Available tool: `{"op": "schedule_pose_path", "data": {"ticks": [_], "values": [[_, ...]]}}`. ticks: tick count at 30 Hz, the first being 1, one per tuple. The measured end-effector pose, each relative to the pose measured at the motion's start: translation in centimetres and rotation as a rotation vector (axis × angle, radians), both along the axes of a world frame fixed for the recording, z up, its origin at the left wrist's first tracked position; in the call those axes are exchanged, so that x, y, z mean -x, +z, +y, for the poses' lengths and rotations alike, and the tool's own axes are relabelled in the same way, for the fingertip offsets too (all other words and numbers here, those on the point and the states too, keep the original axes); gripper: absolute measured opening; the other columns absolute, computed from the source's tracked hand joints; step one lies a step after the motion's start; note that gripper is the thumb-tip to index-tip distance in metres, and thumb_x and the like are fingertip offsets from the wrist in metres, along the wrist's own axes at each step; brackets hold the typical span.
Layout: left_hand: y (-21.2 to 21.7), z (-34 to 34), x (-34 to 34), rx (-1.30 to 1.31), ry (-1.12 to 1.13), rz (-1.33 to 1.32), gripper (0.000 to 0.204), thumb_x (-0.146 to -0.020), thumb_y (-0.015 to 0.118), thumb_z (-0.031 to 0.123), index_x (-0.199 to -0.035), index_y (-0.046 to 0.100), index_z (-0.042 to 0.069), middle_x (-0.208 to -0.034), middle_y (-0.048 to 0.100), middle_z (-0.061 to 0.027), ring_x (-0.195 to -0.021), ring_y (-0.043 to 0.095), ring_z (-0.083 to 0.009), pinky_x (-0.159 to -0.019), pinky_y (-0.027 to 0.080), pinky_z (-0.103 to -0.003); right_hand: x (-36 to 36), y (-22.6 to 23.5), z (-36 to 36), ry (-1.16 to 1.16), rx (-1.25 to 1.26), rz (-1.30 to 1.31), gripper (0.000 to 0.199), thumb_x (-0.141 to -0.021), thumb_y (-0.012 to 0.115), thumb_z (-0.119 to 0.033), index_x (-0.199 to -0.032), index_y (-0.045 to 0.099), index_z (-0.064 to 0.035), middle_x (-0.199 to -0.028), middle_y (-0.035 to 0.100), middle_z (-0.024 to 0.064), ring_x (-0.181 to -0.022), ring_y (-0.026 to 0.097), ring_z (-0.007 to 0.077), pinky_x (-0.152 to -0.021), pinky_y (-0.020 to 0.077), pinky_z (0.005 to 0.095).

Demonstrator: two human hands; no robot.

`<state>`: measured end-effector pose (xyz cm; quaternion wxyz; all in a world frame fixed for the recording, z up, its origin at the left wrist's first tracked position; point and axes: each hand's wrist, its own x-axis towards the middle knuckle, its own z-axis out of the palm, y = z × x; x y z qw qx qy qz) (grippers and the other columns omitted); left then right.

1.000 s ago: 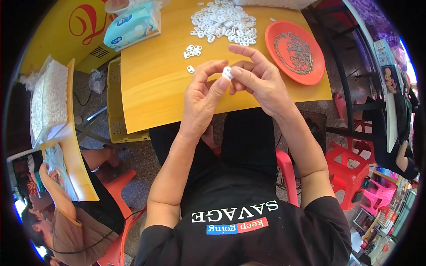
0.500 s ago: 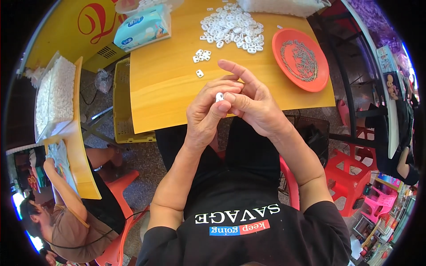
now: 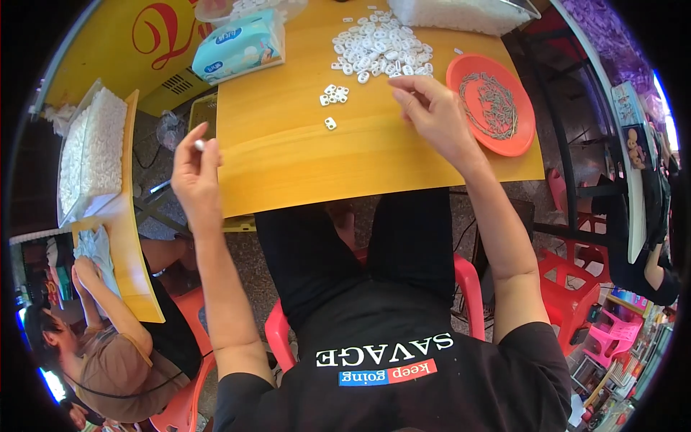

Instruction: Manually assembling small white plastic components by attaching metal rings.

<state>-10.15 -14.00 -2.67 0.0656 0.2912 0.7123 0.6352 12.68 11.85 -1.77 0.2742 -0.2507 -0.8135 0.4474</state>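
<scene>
My left hand [image 3: 196, 180] is off the table's left edge, thumb and fingers pinched on a small white plastic piece [image 3: 200, 145]. My right hand [image 3: 437, 119] reaches over the table with thumb and forefinger slightly apart. Its fingertips are at the near edge of a heap of white oval pieces [image 3: 378, 45]; nothing shows between them. Left of that hand lies a small cluster of white two-holed pieces [image 3: 333, 95]. A single white two-holed piece [image 3: 330, 124] lies closer to me.
A red bowl [image 3: 524, 119] of thin metal parts stands beside my right hand. A tissue pack [image 3: 241, 49] and a clear bag of white pieces [image 3: 461, 16] lie at the back. At left, a person [image 3: 115, 353] sits by a side table [image 3: 138, 277] bearing a white-filled bin [image 3: 92, 155].
My hands, together around a small white piece before, have parted. The left moved left past the table edge with a white piece; the right moved forward and right to the heap.
</scene>
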Motion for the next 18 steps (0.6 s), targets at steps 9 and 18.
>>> {"op": "schedule_pose_path", "data": {"ticks": [9, 18], "values": [[-1.7, -2.0, 1.7, 0.150, 0.195, 0.262, 0.036, -0.095, 0.061, 0.009, -0.130, 0.053, 0.000, -0.132, 0.052, -0.0114, -0.116, 0.054, -0.0198, -0.095, 0.046, -0.032, 0.1, 0.7, 2.4, -0.142, -0.594, -0.182, 0.011, -0.088, 0.066, -0.015, -0.093, 0.070, -0.0057, -0.091, 0.066, 0.0116, -0.083, 0.065, 0.0322, -0.072, 0.0523, 0.0397], [-1.8, 4.6, -7.5, -0.087, -0.146, 0.014, 0.027, -0.094, 0.058, 0.001, -0.121, 0.059, 0.001, -0.115, 0.056, -0.0068, -0.099, 0.058, -0.0126, -0.083, 0.049, -0.025, 4.7, -1.1, -3.8, 0.235, -0.559, -0.064, 0.016, -0.086, 0.068, -0.016, -0.098, 0.069, -0.0045, -0.092, 0.064, 0.0123, -0.078, 0.065, 0.0308, -0.067, 0.0520, 0.0392]]}}
